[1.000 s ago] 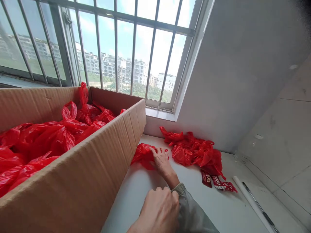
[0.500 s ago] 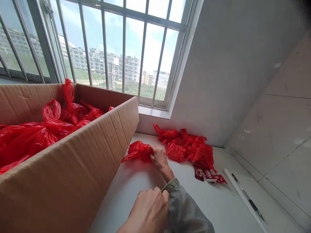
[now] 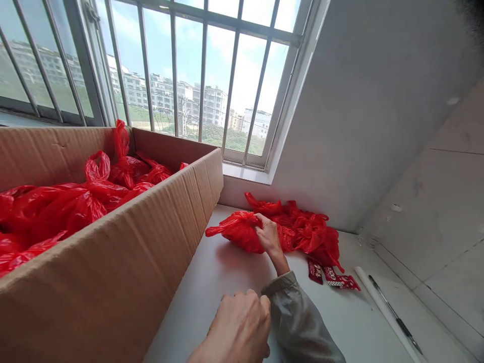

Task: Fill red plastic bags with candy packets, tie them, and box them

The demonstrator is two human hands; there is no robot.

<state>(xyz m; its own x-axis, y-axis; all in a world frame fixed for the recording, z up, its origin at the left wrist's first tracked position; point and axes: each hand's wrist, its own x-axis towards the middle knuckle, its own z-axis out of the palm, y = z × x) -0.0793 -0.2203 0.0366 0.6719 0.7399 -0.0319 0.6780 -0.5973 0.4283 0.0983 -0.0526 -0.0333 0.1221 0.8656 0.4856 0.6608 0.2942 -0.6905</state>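
Observation:
My right hand, at the end of a grey-green sleeve, grips a red plastic bag by its gathered top. The bag looks filled and hangs just above the white surface. Right behind it lies a pile of red plastic bags against the wall, partly covered by my right hand. Nearer to me, my left hand is closed with its knuckles up. Its fingers curl out of sight, so whatever they hold, if anything, is hidden.
A large cardboard box on the left contains several knotted red bags. Dark red snack packets lie in front of the pile. A white roll and a black pen lie at the right. A barred window is behind.
My right hand has moved right with the red bag, which now shows more of its full body. My left hand stays closed and sits slightly further right. The view has shifted a little.

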